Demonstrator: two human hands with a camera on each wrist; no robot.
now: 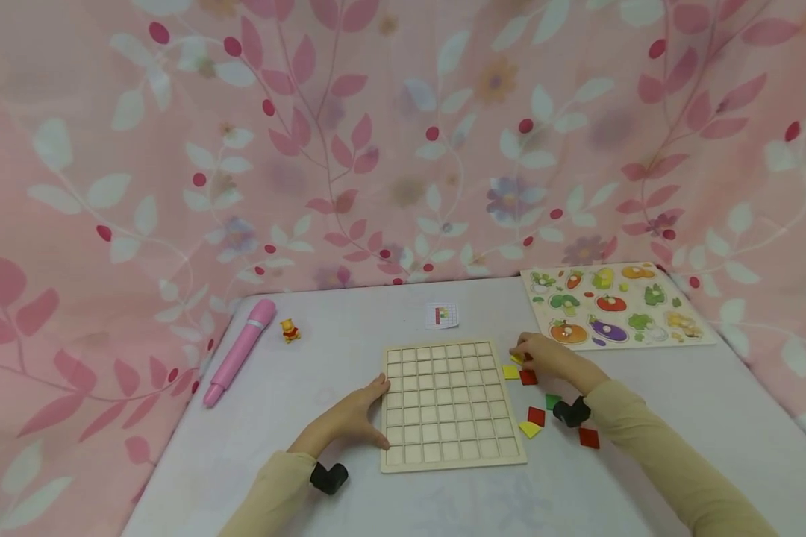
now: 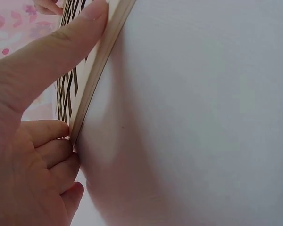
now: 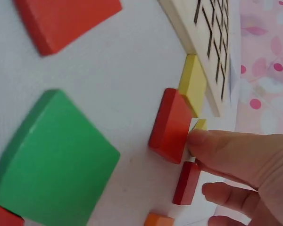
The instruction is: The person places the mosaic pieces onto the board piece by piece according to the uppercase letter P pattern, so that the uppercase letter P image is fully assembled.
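A pale wooden grid board (image 1: pixel 451 406) lies flat before me, its square cells bare. Along its left edge rests my left hand (image 1: pixel 351 419), fingers spread in the head view. The left wrist view shows the thumb (image 2: pixel 70 47) over the frame and the other fingers against its side. Beyond the board's right edge, my right hand (image 1: pixel 549 359) pinches a small yellow tile (image 3: pixel 201 124), partly hidden by the thumb. Close by lie another yellow tile (image 1: pixel 510 372), a red tile (image 1: pixel 528 377) and a darker red tile (image 3: pixel 186 183).
Nearer me are a green tile (image 1: pixel 553 402), more red tiles (image 1: pixel 536 416) and a yellow tile (image 1: pixel 530 429). A vegetable puzzle board (image 1: pixel 580 306) lies back right, a printed card (image 1: pixel 441 315) behind the grid. Left are a pink pen-shaped object (image 1: pixel 242 354) and a bear figurine (image 1: pixel 289 330).
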